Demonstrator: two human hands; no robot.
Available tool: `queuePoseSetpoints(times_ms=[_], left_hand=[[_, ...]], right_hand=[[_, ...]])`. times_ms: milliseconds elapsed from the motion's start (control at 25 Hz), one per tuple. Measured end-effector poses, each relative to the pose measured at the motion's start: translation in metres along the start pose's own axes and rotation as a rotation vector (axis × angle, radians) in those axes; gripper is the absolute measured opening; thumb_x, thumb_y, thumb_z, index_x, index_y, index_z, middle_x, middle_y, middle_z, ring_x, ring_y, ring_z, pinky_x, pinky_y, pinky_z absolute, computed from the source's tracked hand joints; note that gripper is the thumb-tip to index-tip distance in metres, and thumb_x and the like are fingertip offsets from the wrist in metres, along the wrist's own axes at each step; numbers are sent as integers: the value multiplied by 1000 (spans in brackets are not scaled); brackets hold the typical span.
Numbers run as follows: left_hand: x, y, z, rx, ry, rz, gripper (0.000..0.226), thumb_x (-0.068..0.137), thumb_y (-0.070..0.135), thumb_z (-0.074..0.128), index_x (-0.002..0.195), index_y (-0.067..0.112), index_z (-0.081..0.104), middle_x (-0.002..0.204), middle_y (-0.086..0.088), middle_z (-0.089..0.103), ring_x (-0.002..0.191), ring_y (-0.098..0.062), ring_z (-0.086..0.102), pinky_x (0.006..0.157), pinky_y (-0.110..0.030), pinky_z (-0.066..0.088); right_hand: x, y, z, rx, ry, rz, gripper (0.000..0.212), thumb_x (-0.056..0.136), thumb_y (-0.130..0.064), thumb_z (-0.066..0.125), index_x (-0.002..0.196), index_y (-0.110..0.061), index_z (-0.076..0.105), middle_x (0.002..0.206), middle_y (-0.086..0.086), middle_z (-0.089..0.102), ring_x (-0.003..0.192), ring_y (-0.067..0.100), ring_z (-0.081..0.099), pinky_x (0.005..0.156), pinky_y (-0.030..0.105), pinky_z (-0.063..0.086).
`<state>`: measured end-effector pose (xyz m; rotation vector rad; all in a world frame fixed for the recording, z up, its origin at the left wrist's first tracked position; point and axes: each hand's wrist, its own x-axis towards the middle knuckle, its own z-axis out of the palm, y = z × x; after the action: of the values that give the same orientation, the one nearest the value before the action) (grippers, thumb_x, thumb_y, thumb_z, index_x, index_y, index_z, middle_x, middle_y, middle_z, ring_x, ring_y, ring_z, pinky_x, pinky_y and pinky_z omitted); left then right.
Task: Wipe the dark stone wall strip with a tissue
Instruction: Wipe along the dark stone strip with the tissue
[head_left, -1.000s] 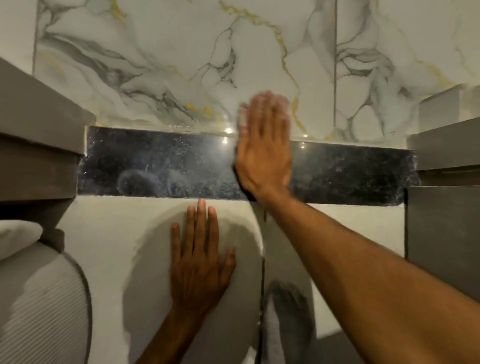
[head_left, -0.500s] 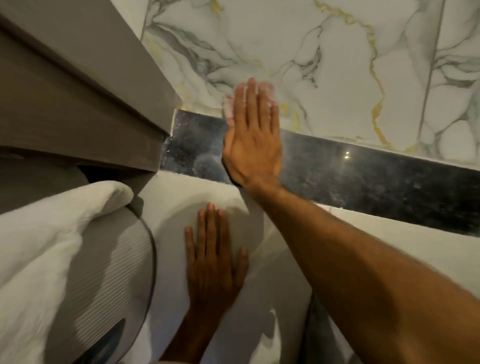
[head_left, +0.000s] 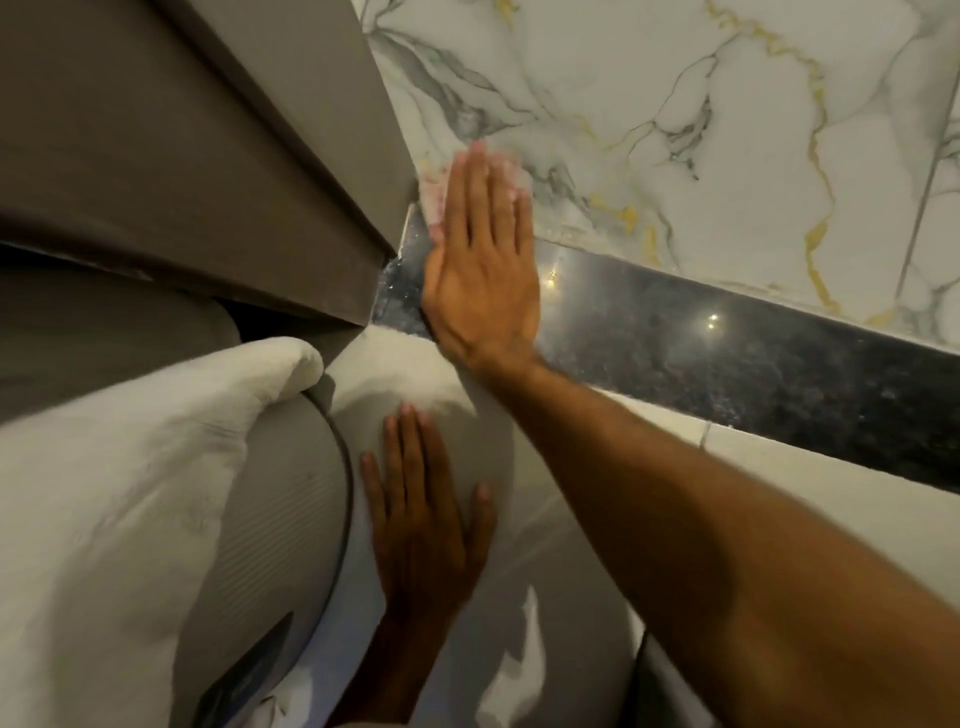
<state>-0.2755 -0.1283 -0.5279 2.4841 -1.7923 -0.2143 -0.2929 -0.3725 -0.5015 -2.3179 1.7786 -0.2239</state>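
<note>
The dark speckled stone strip (head_left: 727, 358) runs across the wall from the brown panel down to the right. My right hand (head_left: 483, 270) lies flat on its left end, fingers together, pressing a pale pinkish tissue (head_left: 434, 195) against the wall; only the tissue's edges show past my fingertips. Below it, my left hand (head_left: 421, 525) rests flat and empty on the plain light wall surface, fingers spread.
A brown panel (head_left: 208, 156) juts out at the upper left, right beside the strip's end. White and gold-veined marble (head_left: 701, 130) covers the wall above the strip. A white towel (head_left: 130, 493) and a grey ribbed cushion (head_left: 280, 519) fill the lower left.
My right hand has slid the tissue leftward along the strip to its end by the brown panel. The view has swung left and tilted. My left hand has stayed pressed on the wall.
</note>
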Motion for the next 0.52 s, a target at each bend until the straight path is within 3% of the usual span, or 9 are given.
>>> queuePoseSetpoints(times_ms=[120,240,320,400,520], left_hand=[[-6,3,-5,23,10,-56,80,113,52,28,171,-2,27,182,-21,19,171,-37,18,138,-60,19],[-2,5,-9,28,-9,-67,80,114,54,23,171,-2,27,181,-22,21,170,-37,19,137,-61,23],[-3,3,-7,15,-5,-55,81,114,56,23,172,-1,25,182,-21,21,171,-36,19,138,-58,19],[-3,2,-3,-11,16,-57,81,114,56,25,173,0,24,183,-20,20,172,-34,16,140,-54,12],[-9,-1,-4,-34,27,-104,81,113,55,27,172,-1,24,183,-20,19,171,-34,17,140,-52,17]], right_hand=[[-69,21,-7,38,-109,-72,68,118,-30,31,178,-7,9,189,15,4,178,28,4,144,54,14],[-56,47,-14,-4,-62,126,70,118,-35,29,178,-5,6,189,16,3,177,30,4,145,54,14],[-15,23,-10,-3,0,228,71,119,-36,25,177,-3,3,188,18,2,177,33,3,144,55,15],[-8,-8,2,5,-34,100,70,118,-35,25,177,-3,5,188,19,3,177,34,4,144,54,16],[-78,9,2,0,-114,-291,69,116,-29,38,178,-6,15,188,17,11,177,30,11,144,54,19]])
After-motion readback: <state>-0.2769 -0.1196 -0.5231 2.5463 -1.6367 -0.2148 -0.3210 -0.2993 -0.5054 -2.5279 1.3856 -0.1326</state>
